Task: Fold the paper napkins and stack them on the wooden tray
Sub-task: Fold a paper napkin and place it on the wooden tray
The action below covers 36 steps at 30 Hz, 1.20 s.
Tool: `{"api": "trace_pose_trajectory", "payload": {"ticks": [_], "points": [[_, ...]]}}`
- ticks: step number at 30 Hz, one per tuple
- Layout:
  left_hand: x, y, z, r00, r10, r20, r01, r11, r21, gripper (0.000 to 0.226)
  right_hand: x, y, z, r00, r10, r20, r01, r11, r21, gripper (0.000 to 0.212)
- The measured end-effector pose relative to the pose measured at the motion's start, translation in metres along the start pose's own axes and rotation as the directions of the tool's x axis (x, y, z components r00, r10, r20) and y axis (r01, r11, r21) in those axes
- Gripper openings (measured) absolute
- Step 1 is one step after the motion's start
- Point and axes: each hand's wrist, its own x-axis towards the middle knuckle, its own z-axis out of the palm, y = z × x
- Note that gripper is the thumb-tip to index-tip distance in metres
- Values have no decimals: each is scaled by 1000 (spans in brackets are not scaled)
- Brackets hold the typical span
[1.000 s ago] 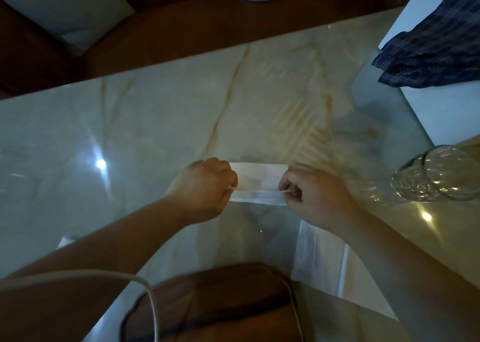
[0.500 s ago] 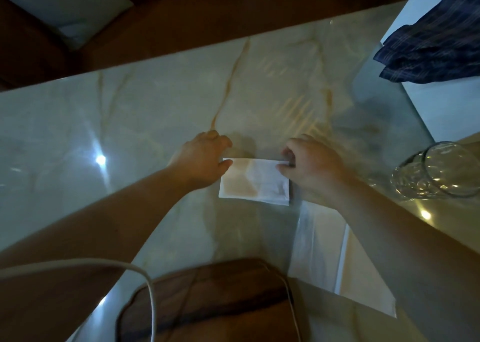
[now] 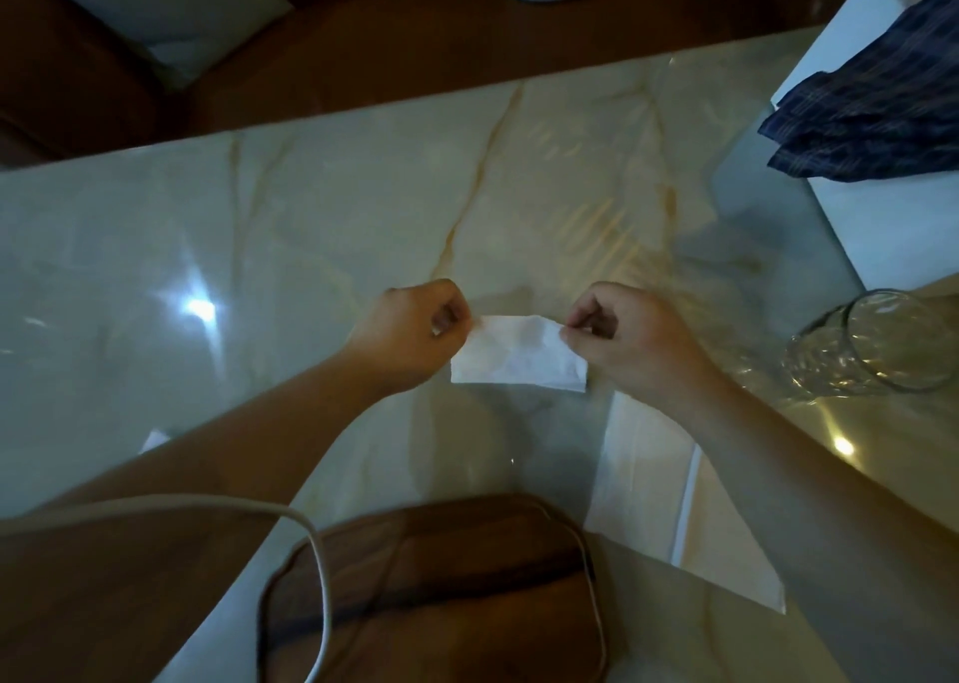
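A small folded white paper napkin (image 3: 516,353) is held at the middle of the marble table. My left hand (image 3: 415,332) pinches its upper left corner and my right hand (image 3: 622,337) pinches its upper right corner. The napkin's far edge is lifted while its near edge hangs close to the table. A dark wooden tray (image 3: 441,599) lies at the near edge, below my hands, with nothing visible on it. A larger flat white napkin sheet (image 3: 669,506) rests on the table under my right forearm, right of the tray.
A clear glass jar (image 3: 877,340) lies on its side at the right. A white box (image 3: 892,226) with a dark plaid cloth (image 3: 882,111) on it stands at the far right. A white cable (image 3: 311,553) crosses the tray's left part. A brown sofa with cushions lies beyond the table.
Half a second ago the napkin lay flat with both hands pressing its ends. Now both hands have pinched its far corners and lifted that edge.
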Motion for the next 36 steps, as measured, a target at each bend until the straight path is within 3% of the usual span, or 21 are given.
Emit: {"api": "trace_pose_trajectory", "payload": {"ticks": [4,12,20,28,32,36], "points": [[-32,4,-11,994,-102,-35,86,946,-312,14,-24,-18,4,1000,14,-10,-12,985,173,17],[-123,0,-23,983,-181,-19,148,855,-497,11,-100,-54,24,999,22,32,-29,965,261,17],[-198,-25,-9,967,-251,45,243,850,-468,4,-165,-57,51,993,75,94,-97,962,255,12],[-229,-53,26,951,-295,94,308,869,-388,13,-186,-29,84,983,98,155,-116,987,111,12],[-225,-64,37,951,-296,90,309,917,-250,8,-184,-17,92,983,116,145,-119,993,12,13],[-221,-70,40,973,-221,64,219,975,26,6,-182,-12,96,989,-25,144,53,980,-191,7]]}}
